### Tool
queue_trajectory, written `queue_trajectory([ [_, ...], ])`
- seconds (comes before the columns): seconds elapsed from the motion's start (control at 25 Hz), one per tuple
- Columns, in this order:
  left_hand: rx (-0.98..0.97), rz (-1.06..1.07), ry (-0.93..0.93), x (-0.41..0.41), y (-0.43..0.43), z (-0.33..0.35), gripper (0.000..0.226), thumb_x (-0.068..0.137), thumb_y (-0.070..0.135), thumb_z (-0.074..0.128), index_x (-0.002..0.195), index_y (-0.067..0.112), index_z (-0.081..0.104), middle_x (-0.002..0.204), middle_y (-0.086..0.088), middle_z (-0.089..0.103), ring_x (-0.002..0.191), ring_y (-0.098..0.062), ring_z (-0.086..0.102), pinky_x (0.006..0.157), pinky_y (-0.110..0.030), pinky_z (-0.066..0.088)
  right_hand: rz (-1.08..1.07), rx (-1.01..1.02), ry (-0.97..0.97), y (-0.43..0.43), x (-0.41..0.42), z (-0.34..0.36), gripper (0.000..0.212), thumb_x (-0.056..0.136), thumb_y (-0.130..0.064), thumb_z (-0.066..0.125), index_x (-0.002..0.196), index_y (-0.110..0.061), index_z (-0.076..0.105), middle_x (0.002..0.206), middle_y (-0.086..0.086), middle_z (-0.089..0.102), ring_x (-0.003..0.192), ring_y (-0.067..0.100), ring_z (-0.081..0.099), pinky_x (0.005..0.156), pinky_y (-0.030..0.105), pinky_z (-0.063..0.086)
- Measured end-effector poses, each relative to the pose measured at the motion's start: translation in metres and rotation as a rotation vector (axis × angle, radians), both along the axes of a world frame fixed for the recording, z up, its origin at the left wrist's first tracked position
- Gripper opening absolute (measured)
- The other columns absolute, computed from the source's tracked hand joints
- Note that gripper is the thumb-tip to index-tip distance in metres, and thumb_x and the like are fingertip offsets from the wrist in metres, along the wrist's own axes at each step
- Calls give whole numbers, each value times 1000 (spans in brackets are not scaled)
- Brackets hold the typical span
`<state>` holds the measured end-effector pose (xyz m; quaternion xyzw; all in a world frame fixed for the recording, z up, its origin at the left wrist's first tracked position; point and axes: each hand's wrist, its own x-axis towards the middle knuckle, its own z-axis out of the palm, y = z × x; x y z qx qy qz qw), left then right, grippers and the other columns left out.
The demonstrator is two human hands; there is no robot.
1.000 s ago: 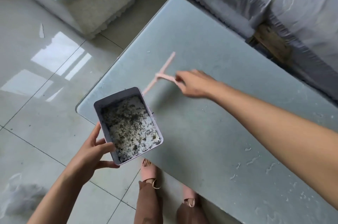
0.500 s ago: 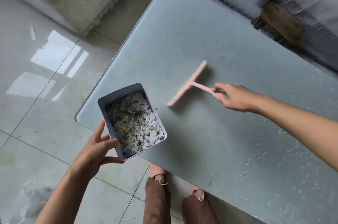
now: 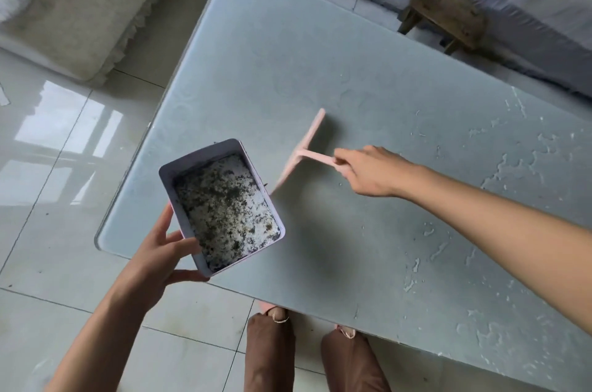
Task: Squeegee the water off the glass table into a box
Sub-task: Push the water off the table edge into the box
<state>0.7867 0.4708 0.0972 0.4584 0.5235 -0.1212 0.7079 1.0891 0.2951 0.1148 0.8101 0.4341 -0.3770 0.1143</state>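
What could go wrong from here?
The left hand holds the box by one end only; it may tip and spill its dirty contents. The squeegee in the right hand is blurred, likely fast: water may miss the box. Water patches on the table lie behind the blade, perhaps missed.

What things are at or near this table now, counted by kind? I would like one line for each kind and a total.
hands: 2, left hand and right hand
pink squeegee: 1
box: 1
glass table: 1
wooden stool: 1
Total: 6
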Motion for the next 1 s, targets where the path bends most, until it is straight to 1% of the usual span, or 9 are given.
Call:
queue_trajectory([
  [0.12,-28,-36,-27,20,-2,4,89,62,3,63,136,45,40,99,-8,73,81,-26,71,57,-43,57,-101,-164,17,-85,14,19,7,94,-24,40,101,-25,43,112,14,61,97,38,57,75,39,48],
  [0.24,-27,-58,-53,32,-4,6,83,72,-4,65,136,42,41,96,-6,74,76,-23,72,55,-43,57,-154,-346,-39,-137,32,50,19,94,-25,42,111,-26,49,117,14,61,104,35,58,83,39,49],
  [0.32,-31,-89,-69,41,-8,8,82,73,-6,65,136,42,42,95,-6,74,76,-23,72,54,-43,57,-134,-279,-71,-137,31,59,20,95,-29,40,112,-28,50,112,14,62,100,36,59,76,37,49],
  [0.4,-23,-127,-68,47,-11,11,85,70,-4,66,136,44,41,98,-7,73,81,-26,72,54,-43,57,-82,-99,-51,-107,19,52,15,95,-33,38,106,-30,49,104,12,62,91,36,60,64,34,42],
  [0.48,-9,-159,-70,55,-17,12,81,81,-10,57,136,47,40,102,-9,72,88,-30,70,56,-44,57,2,-15,-19,-70,3,35,13,95,-29,40,104,-28,48,102,13,60,88,35,58,61,33,35],
  [0.64,-1,-178,-79,65,-27,8,84,76,-8,60,133,51,41,103,-8,72,92,-30,70,58,-45,57,11,-90,-27,-77,-3,13,20,93,-17,43,111,-24,46,106,15,58,88,35,55,65,33,34],
  [0.84,-8,-170,-77,72,-64,9,79,79,-7,60,130,51,44,106,-12,71,88,-29,71,59,-47,57,-8,-403,-23,-197,35,51,21,93,-20,43,112,-25,48,115,14,58,102,34,59,72,34,42],
  [0.92,-17,-150,-85,75,-74,9,81,70,-1,64,129,52,45,106,-12,71,88,-30,71,60,-47,57,-10,-368,-7,-205,53,62,17,93,-22,41,108,-26,49,109,13,60,87,31,60,68,32,42],
  [1.0,-28,-133,-91,82,-87,4,78,64,8,64,124,55,49,106,-10,71,89,-30,71,60,-48,57,-63,-179,-7,-182,82,56,12,93,-25,40,101,-28,48,97,12,58,72,29,55,62,31,43],
])
